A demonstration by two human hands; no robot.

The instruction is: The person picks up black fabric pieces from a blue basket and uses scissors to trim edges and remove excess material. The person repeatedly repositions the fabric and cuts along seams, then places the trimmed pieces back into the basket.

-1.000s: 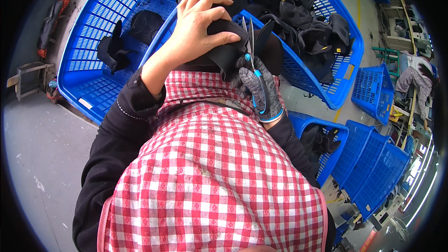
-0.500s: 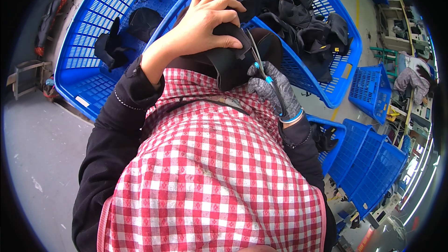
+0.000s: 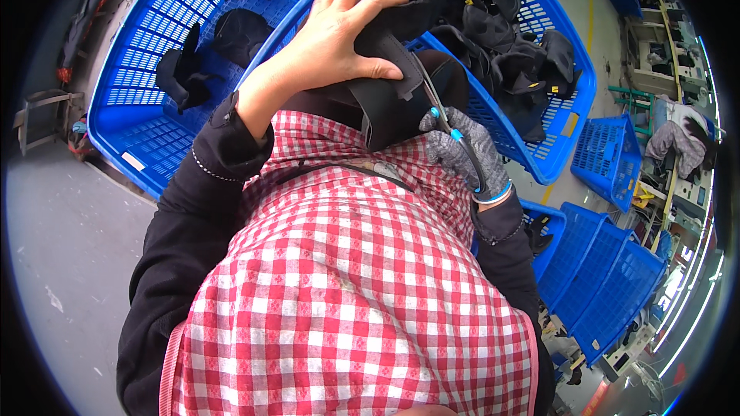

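Observation:
My bare left hand (image 3: 330, 40) grips a black fabric piece (image 3: 389, 117), thumb on its near side and fingers spread over the upper part. A flat strip with a stitched-looking edge runs down the piece beside the thumb. In a grey knit glove, my right hand (image 3: 469, 152) is closed around scissors (image 3: 433, 94) with blue bands on the handles. Their blades point up and away, along the right edge of the fabric. Whether the tips touch the cloth I cannot tell. The piece hangs over my lap, above a red-and-white checked apron (image 3: 347, 277).
A blue basket (image 3: 127, 127) at the left holds a few black pieces (image 3: 240, 35). Another blue basket (image 3: 532, 166), at the right, is heaped with black pieces (image 3: 501, 46). More blue baskets (image 3: 597, 277) stand farther right. A person in grey (image 3: 678, 142) is beyond them.
My right hand and the scissors have shifted slightly right and down. My left fingers have lifted and spread a little, and more of the strip on the fabric shows.

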